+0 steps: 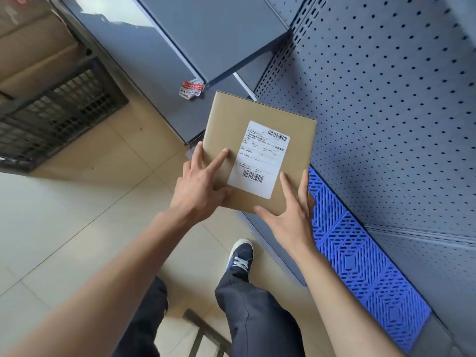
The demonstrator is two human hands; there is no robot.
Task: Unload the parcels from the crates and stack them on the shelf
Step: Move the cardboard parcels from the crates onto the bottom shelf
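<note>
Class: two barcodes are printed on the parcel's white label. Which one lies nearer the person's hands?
The lower barcode, near the label's bottom edge, between the left hand and right hand. The other barcode sits at the label's far top corner.

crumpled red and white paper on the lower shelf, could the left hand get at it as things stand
Probably not right away. The left hand is spread on the parcel, steadying it with the right hand. The crumpled paper lies beyond the parcel's far corner, with nothing covering it, so freeing the hand comes first.
</note>
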